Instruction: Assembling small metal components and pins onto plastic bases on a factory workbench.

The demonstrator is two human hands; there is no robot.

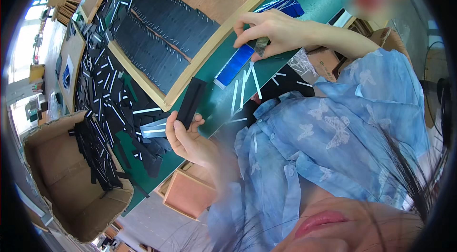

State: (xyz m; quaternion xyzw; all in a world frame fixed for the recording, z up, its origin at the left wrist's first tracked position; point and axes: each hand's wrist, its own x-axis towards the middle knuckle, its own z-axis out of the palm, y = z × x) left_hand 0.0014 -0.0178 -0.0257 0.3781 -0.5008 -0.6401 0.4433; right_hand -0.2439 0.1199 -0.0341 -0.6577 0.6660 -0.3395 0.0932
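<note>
My left hand [186, 135] holds a long black strip [191, 101] upright by its lower end, next to the corner of a wooden tray [190, 75]. My right hand [267, 30] reaches across the green table [216, 104] and pinches a small dark grey piece [261, 46] between thumb and fingers. Just below that hand lies a blue strip [235, 64], and several thin white strips [245, 88] are scattered beside it.
The wooden tray holds rows of black strips [164, 33]. Loose black and white strips [107, 95] litter the table at the left. An open cardboard box [78, 180] with black strips stands at the lower left. A stack of blue strips [284, 5] lies behind my right hand.
</note>
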